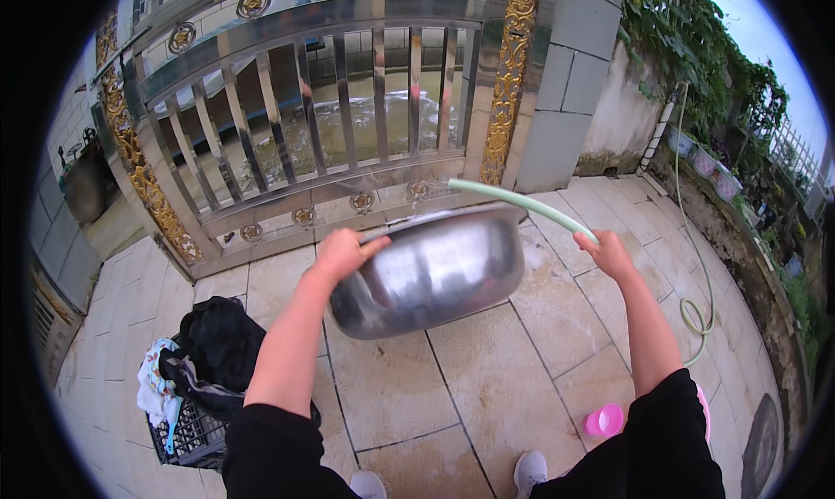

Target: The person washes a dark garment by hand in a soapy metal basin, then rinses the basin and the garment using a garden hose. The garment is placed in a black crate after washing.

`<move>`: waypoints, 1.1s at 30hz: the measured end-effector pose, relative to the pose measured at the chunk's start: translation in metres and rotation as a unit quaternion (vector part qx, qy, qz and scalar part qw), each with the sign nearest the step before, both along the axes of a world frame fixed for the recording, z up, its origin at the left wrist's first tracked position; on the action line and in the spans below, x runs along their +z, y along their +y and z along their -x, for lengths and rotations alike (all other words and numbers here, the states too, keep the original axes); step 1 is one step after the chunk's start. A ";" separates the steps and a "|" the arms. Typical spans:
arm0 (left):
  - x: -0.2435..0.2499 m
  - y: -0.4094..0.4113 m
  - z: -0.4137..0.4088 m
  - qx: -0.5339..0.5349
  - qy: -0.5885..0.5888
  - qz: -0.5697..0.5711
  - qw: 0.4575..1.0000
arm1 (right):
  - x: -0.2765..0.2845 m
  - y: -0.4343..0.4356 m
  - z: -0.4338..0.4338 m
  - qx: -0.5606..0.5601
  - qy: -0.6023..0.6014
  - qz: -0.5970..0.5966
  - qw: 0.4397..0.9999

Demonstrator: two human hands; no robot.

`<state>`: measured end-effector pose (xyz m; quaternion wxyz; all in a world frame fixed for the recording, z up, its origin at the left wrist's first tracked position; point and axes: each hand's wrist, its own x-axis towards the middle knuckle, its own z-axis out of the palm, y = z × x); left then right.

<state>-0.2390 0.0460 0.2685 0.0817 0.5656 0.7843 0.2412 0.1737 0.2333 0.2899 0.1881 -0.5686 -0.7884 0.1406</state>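
Observation:
My left hand [346, 254] grips the rim of a large stainless steel basin [434, 270], its thumb over the edge. The basin is tipped on its side off the tiles, its shiny underside facing me and its mouth turned towards the metal gate [326, 166]; its inside is hidden. My right hand [607, 251] is closed around a pale green hose [522, 200], whose open end points left above the basin's far rim. A thin stream seems to leave it, though this is faint.
A black plastic crate [196, 434] with dark and light clothes and a blue brush [173, 424] stands at lower left. A pink cup [603, 421] is near my right foot. More hose [698, 316] lies at right, beside a low wall with flower pots [704, 161].

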 end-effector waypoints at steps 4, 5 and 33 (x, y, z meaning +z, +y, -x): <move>-0.002 0.033 0.054 0.043 -0.041 -0.038 0.997 | 0.014 0.027 0.027 0.003 0.058 -0.025 0.998; -0.012 0.042 0.068 0.047 -0.023 -0.052 0.997 | 0.017 0.030 0.030 0.004 0.061 -0.021 0.998; -0.080 -0.065 -0.076 -0.031 0.131 0.089 0.987 | 0.034 -0.033 0.030 0.112 -0.112 0.169 0.973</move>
